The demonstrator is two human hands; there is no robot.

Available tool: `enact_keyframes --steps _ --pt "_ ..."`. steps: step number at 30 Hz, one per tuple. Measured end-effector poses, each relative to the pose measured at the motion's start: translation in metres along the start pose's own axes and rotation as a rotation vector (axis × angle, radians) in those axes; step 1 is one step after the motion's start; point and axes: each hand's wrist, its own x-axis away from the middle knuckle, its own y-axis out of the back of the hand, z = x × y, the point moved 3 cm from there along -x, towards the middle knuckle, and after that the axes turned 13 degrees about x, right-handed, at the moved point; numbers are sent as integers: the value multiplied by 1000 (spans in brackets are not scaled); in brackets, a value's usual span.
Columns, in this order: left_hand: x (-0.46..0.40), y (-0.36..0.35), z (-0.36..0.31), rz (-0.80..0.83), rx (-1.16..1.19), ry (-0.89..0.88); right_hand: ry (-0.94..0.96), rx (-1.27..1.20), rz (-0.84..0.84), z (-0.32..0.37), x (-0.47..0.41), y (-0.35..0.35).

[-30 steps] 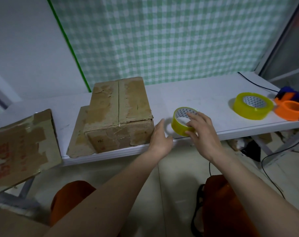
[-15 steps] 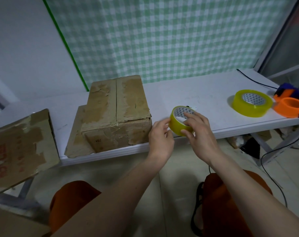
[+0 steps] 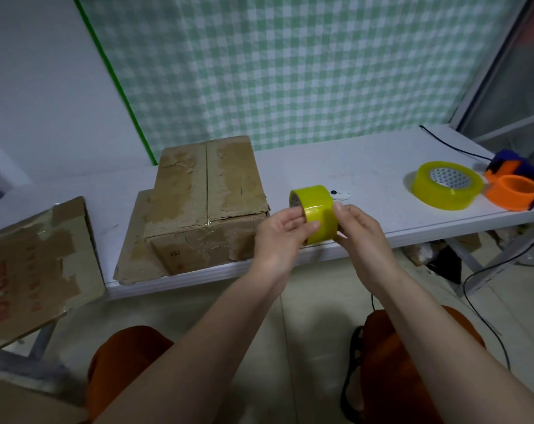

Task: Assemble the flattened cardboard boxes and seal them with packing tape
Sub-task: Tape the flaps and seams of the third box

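Note:
A small yellow tape roll (image 3: 316,206) is held on edge above the front of the white table (image 3: 360,166). My left hand (image 3: 279,234) grips its left side, thumb across the tape face. My right hand (image 3: 359,228) holds its right side with curled fingers. An assembled cardboard box (image 3: 204,197), flaps closed and worn, stands on the table just left of my hands, on top of a flat cardboard sheet (image 3: 131,255). Another flattened box (image 3: 30,270) with red print leans at the far left.
A larger yellow tape roll (image 3: 447,185) and an orange-and-blue tape dispenser (image 3: 516,186) sit at the table's right end. A small white cutter (image 3: 340,194) lies behind the held roll. A black cable (image 3: 461,151) runs off the right edge. My knees are below.
The small tape roll has been lifted off the table and turned onto its edge. Both hands now hold it, a little nearer to me.

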Motion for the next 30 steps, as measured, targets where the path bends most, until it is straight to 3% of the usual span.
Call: enact_keyframes --steps 7,17,24,30 --pt "14 2 -5 35 -70 -135 -87 -120 -124 24 -6 -14" --pt "23 11 -17 -6 104 -115 27 -114 33 30 16 -25" --pt "27 13 -20 -69 165 -198 198 71 -295 43 31 -29" --pt "30 14 -20 -101 158 -265 223 213 -397 46 37 -34"
